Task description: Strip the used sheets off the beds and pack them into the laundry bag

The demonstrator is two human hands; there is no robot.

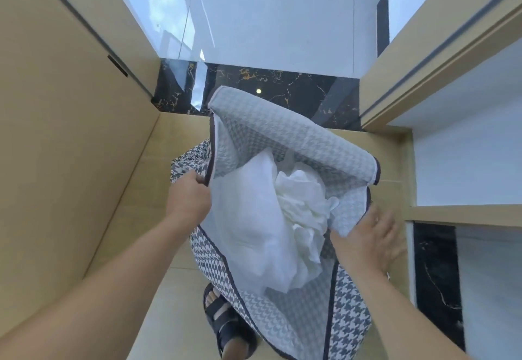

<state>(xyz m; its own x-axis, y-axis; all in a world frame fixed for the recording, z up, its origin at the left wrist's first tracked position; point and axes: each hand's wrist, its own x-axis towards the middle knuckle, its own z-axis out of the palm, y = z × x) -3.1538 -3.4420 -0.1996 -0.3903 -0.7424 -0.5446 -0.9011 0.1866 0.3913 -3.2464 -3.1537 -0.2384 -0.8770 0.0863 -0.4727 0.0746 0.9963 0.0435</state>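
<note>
The left hand (187, 198) grips the left rim of the laundry bag (296, 139); the right hand (372, 235), fingers spread and blurred, touches its right rim. White sheets (271, 218) fill it.

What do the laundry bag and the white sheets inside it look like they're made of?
Laundry bag: looks like a woven fabric, matte, with a grey-and-white houndstooth print, dark edge binding and a paler lining. Sheets: thin white cloth, probably cotton or a blend; soft crumpled folds, slight sheen.
</note>
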